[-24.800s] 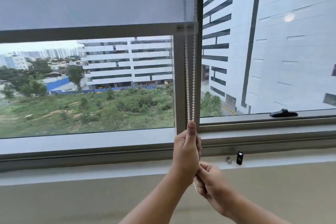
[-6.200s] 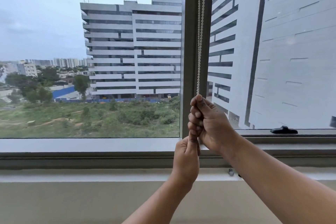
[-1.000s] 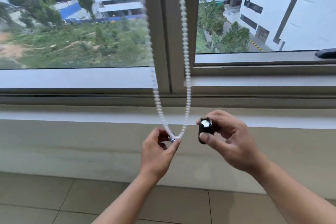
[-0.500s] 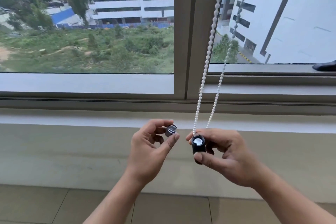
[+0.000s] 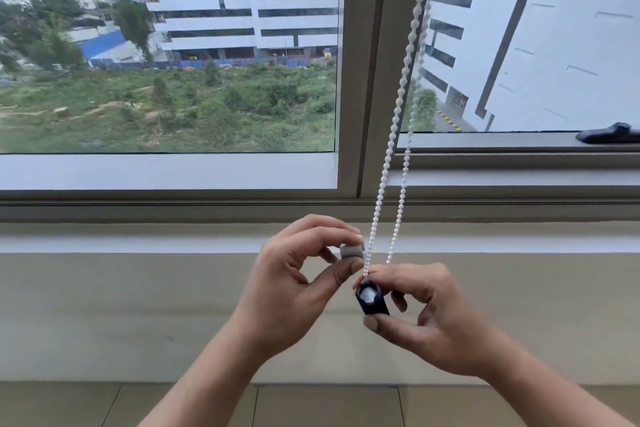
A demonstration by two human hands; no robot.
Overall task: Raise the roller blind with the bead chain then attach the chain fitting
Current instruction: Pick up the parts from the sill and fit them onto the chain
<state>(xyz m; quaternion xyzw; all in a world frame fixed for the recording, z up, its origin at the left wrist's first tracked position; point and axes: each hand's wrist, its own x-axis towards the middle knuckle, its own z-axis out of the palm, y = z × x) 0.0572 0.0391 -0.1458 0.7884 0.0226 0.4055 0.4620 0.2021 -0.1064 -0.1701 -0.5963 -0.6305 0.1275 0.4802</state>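
Note:
The white bead chain (image 5: 398,104) hangs in two strands from the top of the view, in front of the window's centre post. Its bottom loop runs into a black chain fitting (image 5: 371,298) with a pale round middle, which my right hand (image 5: 426,315) pinches between thumb and fingers. My left hand (image 5: 298,284) holds a small silver cap (image 5: 351,250) between thumb and forefinger, just left of the chain and slightly above the black fitting. The roller blind itself is out of view above.
The window sill (image 5: 138,241) runs across behind my hands, with a beige wall below it and floor tiles at the bottom. A black window handle (image 5: 607,133) lies on the right frame. The centre post (image 5: 367,62) stands behind the chain.
My left hand has brought the silver cap closer to the chain and the black fitting. The view has tilted up a little. The right hand keeps its hold on the fitting.

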